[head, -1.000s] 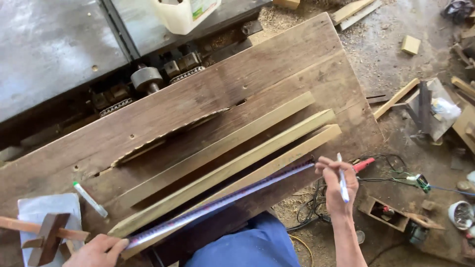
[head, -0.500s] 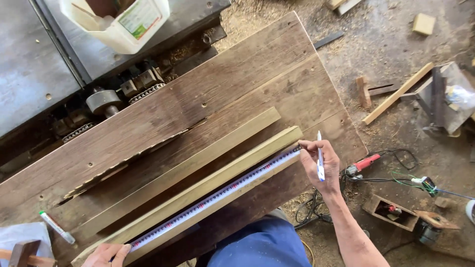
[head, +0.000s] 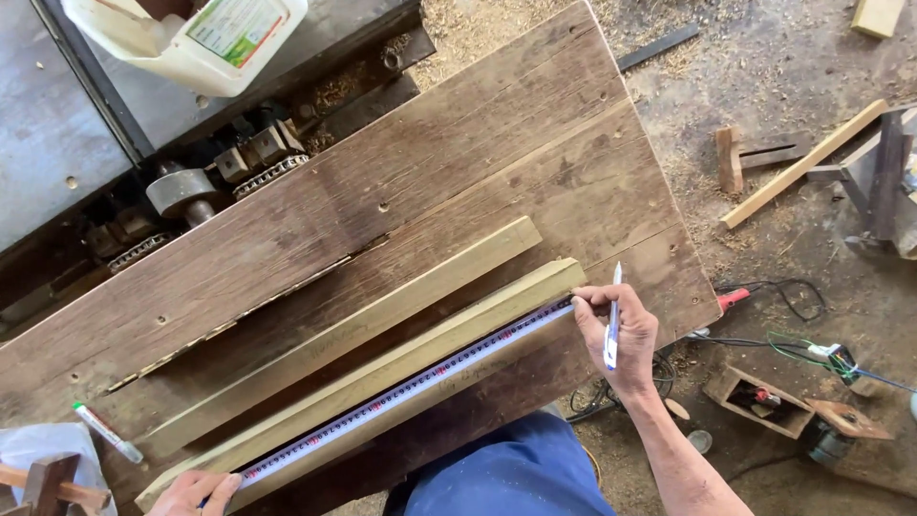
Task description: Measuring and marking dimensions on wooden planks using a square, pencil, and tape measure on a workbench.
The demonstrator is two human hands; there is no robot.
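sawdust covers the dirt floor [head: 764, 86] on the right of the frame, and a worn plank workbench [head: 401, 182] runs diagonally from the lower left to the upper right. on it i see two pale wooden strips lying parallel: the far strip [head: 353, 330] sits toward the middle of the bench, and the near strip [head: 382, 377] lies just beside it, closer to me. a tape measure [head: 411, 390] is stretched flat along the near strip, touching it from end to end. my right hand [head: 616, 334], at the centre right of the frame, presses the tape's end down at the strip's upper right end, with a blue and white pen [head: 612, 320] pinched between the fingers and pointing up. my left hand [head: 196, 492], at the bottom left edge, pins the other end of the tape against the strip; its fingers are closed onto it, though the frame cuts part of the hand off. the two hands are well apart, one at each end of the strip. a marker with a green cap [head: 107, 432] lies on the bench at the lower left, near a wooden mallet [head: 48, 485]. a white plastic jug [head: 191, 38] stands on the grey machine [head: 57, 124] in the upper left. loose offcuts [head: 802, 164] and a cable [head: 793, 339] lie on the floor at right.
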